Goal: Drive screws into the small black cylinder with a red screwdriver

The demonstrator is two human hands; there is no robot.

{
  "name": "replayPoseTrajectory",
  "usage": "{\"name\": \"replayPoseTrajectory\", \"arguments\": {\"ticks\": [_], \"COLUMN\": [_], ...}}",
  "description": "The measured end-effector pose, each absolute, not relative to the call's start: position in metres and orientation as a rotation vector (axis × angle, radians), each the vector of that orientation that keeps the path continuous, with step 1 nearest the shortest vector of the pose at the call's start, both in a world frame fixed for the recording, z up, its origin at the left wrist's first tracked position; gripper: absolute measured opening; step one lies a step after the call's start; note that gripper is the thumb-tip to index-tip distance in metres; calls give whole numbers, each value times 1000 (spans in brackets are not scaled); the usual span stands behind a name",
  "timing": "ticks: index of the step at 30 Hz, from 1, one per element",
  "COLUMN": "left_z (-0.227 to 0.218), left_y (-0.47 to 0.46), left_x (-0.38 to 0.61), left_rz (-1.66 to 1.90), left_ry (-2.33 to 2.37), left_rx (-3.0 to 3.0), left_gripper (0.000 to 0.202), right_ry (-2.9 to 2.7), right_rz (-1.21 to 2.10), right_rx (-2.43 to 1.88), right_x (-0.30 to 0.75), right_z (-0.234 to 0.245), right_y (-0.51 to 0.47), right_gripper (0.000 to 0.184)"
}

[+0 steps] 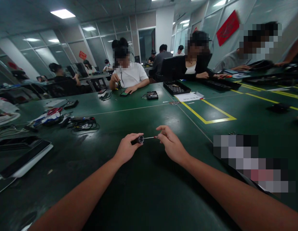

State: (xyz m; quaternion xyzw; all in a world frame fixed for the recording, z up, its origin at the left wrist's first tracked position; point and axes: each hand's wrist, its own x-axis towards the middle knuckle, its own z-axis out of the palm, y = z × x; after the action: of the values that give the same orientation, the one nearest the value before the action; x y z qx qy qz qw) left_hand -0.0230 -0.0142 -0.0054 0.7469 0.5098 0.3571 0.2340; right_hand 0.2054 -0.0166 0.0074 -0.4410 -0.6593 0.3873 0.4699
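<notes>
Near the middle of the green table, my left hand (pixel 127 147) is closed around a small black cylinder (pixel 140 139). Its round, ring-like end faces me. My right hand (pixel 171 143) pinches a thin screwdriver (pixel 150 138) by its red end. The slim metal shaft points left toward the cylinder. Whether its tip touches the cylinder or sits in it, I cannot make out. Both hands are a little above the tabletop, and the fingers of the right hand partly hide the screwdriver's handle.
Bundled black cables (pixel 85 123) lie to the left, beyond a dark flat device (pixel 26 157) with a white edge. Yellow tape (pixel 206 122) marks the table at right. A black tray (pixel 176 87) stands farther back. Across the table, a person in a white shirt (pixel 136 72) works.
</notes>
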Motion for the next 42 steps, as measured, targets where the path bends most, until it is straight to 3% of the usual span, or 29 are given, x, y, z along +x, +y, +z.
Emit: {"name": "replayPoseTrajectory", "arguments": {"ticks": [2,6,12,16,23,26,36,42], "left_z": [-6,-6,-5,-6,4,6,5,0], "left_y": [-13,-13,-14,-15,-22,-23,-24,-21], "left_x": [-23,-23,-24,-23,-19,-19,-15,-17], "left_rz": [985,969,973,951,883,910,940,976], "left_ry": [1408,1405,1415,1412,1418,1457,1477,1433], "left_rx": [2034,2036,2020,2056,2339,2329,2179,2156], "left_gripper": [45,43,43,43,39,39,46,39], "right_ry": [-1638,-1679,-1612,-1489,-1097,-972,-1276,-1427], "right_rz": [956,883,876,936,1203,1220,1025,971], "right_rx": [-1063,-1180,-1111,-1028,-1053,-1046,-980,-993], "right_x": [205,204,202,201,198,199,196,201], "right_z": [8,14,13,16,10,6,13,14], "right_y": [-18,-22,-22,-19,-10,-6,-17,-21], "right_gripper": [20,36,23,19,34,32,28,25]}}
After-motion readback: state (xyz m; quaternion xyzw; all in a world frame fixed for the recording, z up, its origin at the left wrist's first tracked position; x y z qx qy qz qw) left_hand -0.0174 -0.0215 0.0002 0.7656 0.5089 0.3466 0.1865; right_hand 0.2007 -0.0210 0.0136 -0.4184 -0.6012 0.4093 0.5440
